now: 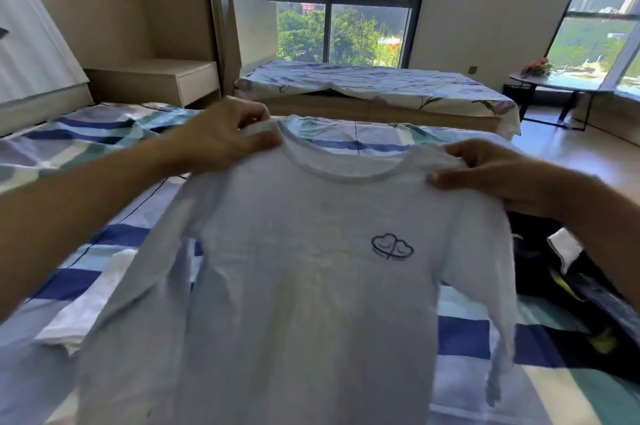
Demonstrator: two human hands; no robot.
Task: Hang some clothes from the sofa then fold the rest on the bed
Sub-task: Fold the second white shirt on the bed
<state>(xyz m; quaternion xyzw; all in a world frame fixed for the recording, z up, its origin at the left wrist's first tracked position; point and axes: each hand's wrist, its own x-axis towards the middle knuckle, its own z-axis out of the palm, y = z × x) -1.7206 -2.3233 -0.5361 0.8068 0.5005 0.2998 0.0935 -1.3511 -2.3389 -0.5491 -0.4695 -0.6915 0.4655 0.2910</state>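
- Right now your left hand [221,140] pinches the T-shirt [298,279] at the shoulder beside the collar, fingers [252,114] curled over the top edge and thumb pressed against the cloth below.
- Your right hand [491,175] grips the other shoulder the same way, thumb on the front and the remaining fingers tucked behind. Both hands are closed on fabric.
- The T-shirt hangs between your hands with its front toward you, lifted over the bed [104,133]. Its collar sags open, a small heart print shows on the chest, the sleeves droop, and the hem runs out of view below.
- It looks thin, light and limp, so expect it to slump wherever you are not supporting it. It is neither slippery nor fragile, and a light pinch should do.
- The shoulder seams are the right place to hold, since they spread the body flat. When you lay it down, let the lower part reach the bed first and keep the shoulders taut so it lands without creases.
- On the bed to your left lies a folded white garment [86,303], partly under the hanging sleeve. To your right sits a dark heap of clothes [554,272].
- Beyond the bed, a low piece under a floral sheet [381,85] stands by the window, and a small tabletop [554,82] with flowers is at far right.
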